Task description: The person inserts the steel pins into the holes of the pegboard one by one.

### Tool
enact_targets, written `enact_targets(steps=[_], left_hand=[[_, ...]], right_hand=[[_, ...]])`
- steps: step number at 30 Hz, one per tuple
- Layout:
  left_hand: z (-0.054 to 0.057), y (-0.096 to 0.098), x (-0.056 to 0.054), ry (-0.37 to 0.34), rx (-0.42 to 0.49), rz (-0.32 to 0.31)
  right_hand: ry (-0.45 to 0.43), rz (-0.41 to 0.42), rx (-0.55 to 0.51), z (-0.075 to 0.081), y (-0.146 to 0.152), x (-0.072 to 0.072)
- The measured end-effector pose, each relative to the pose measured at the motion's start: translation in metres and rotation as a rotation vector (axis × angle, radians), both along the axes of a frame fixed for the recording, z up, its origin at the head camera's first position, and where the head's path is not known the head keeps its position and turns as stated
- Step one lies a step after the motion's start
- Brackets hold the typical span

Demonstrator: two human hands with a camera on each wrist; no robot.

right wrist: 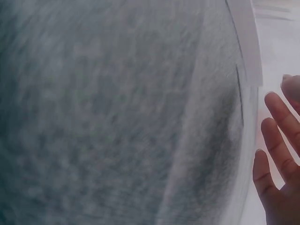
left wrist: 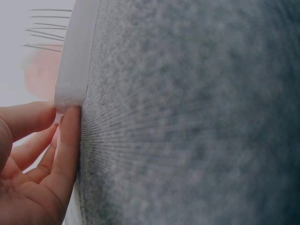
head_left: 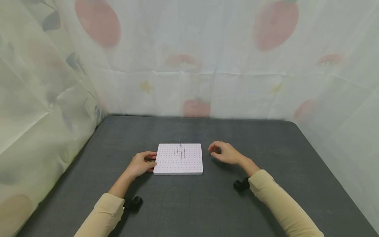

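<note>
A white board (head_left: 192, 166) dotted with a grid of small holes lies flat on the table. Several thin metal pins (head_left: 181, 154) stand upright near its middle and back, some slightly tilted. My left hand (head_left: 140, 165) holds the board's left edge, with the thumb at the upper edge and the other fingers against the side, as the left wrist view shows. Just off the board's right side hovers my right hand (head_left: 226, 153), its fingers loosely bent and spread, holding nothing. A thin dark rod (right wrist: 240, 96) shows beside the board in the right wrist view.
The dark grey table (head_left: 183, 210) is bounded by a printed fabric curtain (head_left: 237, 95) at the back and both sides. Black wrist cameras (head_left: 134, 204) are strapped below both cream sleeves (head_left: 273, 194).
</note>
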State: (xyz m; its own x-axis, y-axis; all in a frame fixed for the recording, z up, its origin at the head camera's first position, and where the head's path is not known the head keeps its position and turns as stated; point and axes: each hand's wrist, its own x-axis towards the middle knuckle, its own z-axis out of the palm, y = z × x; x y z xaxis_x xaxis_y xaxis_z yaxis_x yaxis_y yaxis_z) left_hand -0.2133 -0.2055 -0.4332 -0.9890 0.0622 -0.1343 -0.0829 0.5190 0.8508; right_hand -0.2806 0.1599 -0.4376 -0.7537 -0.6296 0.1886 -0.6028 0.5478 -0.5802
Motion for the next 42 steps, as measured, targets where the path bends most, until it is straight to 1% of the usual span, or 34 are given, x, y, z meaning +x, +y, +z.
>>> enact_targets(steps=[5,12,20,25,32,38,42], left_hand=[[-0.001,0.000,-0.001,0.004,-0.004,0.000],[-0.002,-0.001,-0.001,0.002,-0.007,0.002],[-0.003,-0.001,-0.002,0.004,-0.009,0.011],[-0.004,-0.001,-0.002,0.001,0.001,0.008],[-0.003,-0.001,-0.001,-0.002,-0.005,0.010],[-0.004,-0.001,-0.001,-0.007,-0.011,0.013],[-0.004,-0.001,-0.001,-0.004,-0.016,0.014]], right_hand=[[-0.005,-0.007,0.019,-0.004,0.005,-0.002],[-0.035,-0.023,0.039,-0.009,0.006,-0.004],[0.007,-0.014,0.100,-0.011,0.004,-0.008],[0.009,-0.011,0.142,-0.012,0.003,-0.010],[-0.009,-0.001,0.149,-0.010,0.003,-0.010],[-0.023,0.020,0.126,-0.009,0.003,-0.008],[-0.030,0.017,0.113,-0.010,0.003,-0.010]])
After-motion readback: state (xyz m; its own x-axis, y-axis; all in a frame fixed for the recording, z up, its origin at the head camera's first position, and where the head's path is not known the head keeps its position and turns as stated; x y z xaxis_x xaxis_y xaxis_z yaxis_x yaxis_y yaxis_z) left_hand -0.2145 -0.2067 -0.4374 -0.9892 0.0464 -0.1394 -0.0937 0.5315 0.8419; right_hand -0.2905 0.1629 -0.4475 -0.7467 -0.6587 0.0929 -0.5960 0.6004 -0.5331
